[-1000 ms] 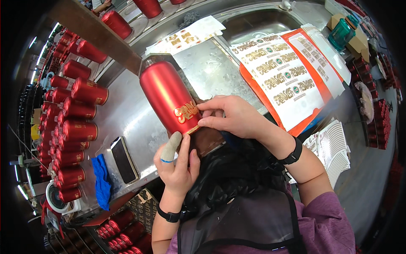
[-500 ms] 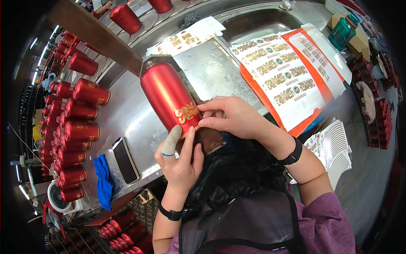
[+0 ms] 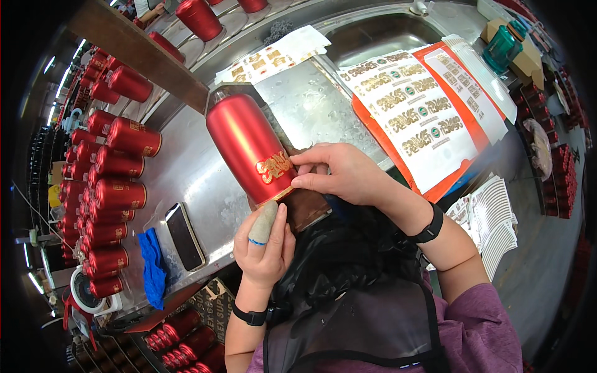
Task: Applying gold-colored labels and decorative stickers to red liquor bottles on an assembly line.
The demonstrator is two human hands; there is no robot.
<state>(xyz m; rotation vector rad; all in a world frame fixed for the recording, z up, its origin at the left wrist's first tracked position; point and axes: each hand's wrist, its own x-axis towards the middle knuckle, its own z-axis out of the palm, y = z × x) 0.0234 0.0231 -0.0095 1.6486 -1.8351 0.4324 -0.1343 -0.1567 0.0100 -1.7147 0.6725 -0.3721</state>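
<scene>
A glossy red bottle (image 3: 244, 140) lies tilted in a dark holder on the metal bench, its neck away from me and its base toward me. Gold lettering on a sticker (image 3: 272, 168) shows on its side near the base. The thumb and fingertips of my right hand (image 3: 339, 173) are pinched together at the sticker's right end, against the bottle; what lies between them is partly hidden. My left hand (image 3: 264, 245) is just below the bottle's base, fingers stretched toward the rim and grasping nothing. A grey finger cot (image 3: 265, 222) covers one of its fingers.
Rows of red bottles (image 3: 120, 194) stand at the left. A phone (image 3: 185, 236) and a blue cloth (image 3: 152, 267) lie nearby. Sticker sheets (image 3: 418, 118) rest on an orange folder (image 3: 371, 118) at right, beside a sink (image 3: 373, 37). A wooden bar (image 3: 140, 53) slants behind the bottle.
My left hand has drawn down off the bottle's side to its base edge, uncovering the lettering's lower left. My right hand stays nearly still. Bottles at the upper left have shifted along.
</scene>
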